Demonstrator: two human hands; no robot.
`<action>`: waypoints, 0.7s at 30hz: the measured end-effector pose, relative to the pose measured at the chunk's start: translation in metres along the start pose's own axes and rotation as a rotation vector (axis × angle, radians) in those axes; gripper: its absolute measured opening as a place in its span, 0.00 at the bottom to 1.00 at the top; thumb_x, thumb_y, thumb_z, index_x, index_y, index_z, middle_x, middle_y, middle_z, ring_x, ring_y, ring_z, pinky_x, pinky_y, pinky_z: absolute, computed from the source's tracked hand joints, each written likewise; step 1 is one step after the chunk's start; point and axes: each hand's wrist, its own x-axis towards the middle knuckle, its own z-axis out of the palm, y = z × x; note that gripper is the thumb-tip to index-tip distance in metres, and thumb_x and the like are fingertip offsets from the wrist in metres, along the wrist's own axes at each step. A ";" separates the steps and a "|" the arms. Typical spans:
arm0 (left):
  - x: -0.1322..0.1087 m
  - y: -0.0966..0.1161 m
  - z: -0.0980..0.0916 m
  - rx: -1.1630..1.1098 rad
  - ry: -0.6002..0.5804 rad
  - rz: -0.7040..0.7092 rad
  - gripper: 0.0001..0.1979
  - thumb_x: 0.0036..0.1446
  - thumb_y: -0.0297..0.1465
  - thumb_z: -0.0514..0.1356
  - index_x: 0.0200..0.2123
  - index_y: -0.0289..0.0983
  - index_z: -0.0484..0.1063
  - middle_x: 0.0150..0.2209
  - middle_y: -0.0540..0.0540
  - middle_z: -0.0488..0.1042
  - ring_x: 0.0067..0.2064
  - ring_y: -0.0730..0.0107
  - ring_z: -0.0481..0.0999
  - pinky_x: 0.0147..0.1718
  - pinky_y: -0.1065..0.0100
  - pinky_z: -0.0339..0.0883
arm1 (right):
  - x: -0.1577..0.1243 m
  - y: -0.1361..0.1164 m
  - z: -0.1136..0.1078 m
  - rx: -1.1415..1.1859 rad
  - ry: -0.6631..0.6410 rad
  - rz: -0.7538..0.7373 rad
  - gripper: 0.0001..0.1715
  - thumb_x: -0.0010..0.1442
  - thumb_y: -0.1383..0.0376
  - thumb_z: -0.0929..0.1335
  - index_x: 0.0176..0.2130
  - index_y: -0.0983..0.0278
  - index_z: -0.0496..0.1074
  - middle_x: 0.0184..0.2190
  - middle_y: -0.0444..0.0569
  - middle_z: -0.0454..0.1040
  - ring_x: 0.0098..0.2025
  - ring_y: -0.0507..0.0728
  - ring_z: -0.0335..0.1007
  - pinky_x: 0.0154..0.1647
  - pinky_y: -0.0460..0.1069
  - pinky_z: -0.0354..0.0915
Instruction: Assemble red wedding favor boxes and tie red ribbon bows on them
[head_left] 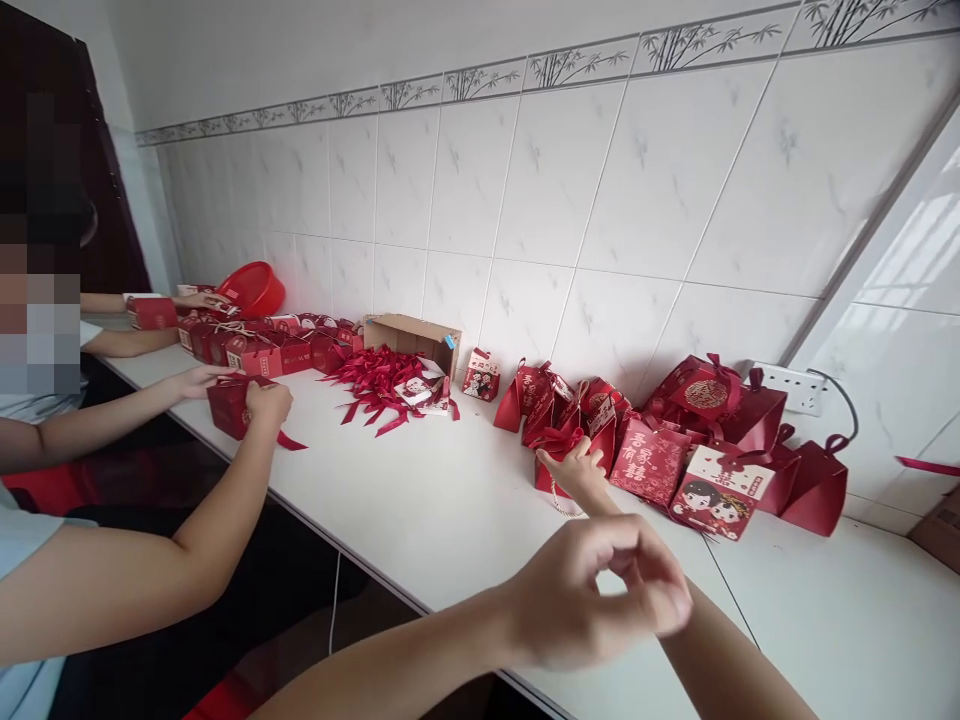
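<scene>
My left hand [600,595] is raised over the near edge of the table. Its fingers curl into a ring with the tips together, and I see nothing in it. Farther out, my right hand [581,472] rests at a small red gift box [553,482] with a ribbon on top and a twisted cord [564,510] hanging in front. Thumb and fingers there are spread apart, touching or just above the box. Beside that hand stand a red box with gold writing [651,460] and a box with two cartoon figures [721,495].
A co-worker's hands [268,402] hold a red box [229,408] at the left; another person's arms reach in behind. Red ribbons [386,375] spill before a cardboard box [412,335]. A red basin [262,290], rows of red boxes [289,350] and a socket strip [784,388] line the tiled wall.
</scene>
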 end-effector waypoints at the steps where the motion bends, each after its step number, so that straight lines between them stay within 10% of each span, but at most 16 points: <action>1: 0.009 -0.012 -0.001 -0.019 0.025 -0.035 0.04 0.48 0.31 0.58 0.26 0.36 0.67 0.26 0.50 0.66 0.29 0.74 0.63 0.30 0.70 0.58 | 0.000 0.000 0.004 0.024 -0.001 0.000 0.51 0.54 0.41 0.61 0.61 0.73 0.45 0.55 0.72 0.57 0.55 0.77 0.61 0.48 0.65 0.60; 14: 0.030 -0.069 -0.028 0.005 0.296 -0.112 0.04 0.48 0.29 0.57 0.29 0.35 0.65 0.24 0.52 0.64 0.25 0.76 0.63 0.27 0.71 0.57 | -0.017 0.071 -0.006 0.290 0.155 -0.374 0.42 0.51 0.49 0.64 0.57 0.69 0.50 0.47 0.60 0.60 0.60 0.72 0.52 0.53 0.62 0.62; 21: 0.069 -0.090 -0.048 -0.018 0.696 -0.065 0.05 0.50 0.26 0.55 0.33 0.37 0.64 0.31 0.49 0.66 0.30 0.72 0.66 0.34 0.70 0.61 | -0.037 0.131 -0.035 0.402 0.189 -0.551 0.40 0.53 0.47 0.65 0.58 0.62 0.51 0.39 0.51 0.60 0.32 0.60 0.68 0.26 0.57 0.73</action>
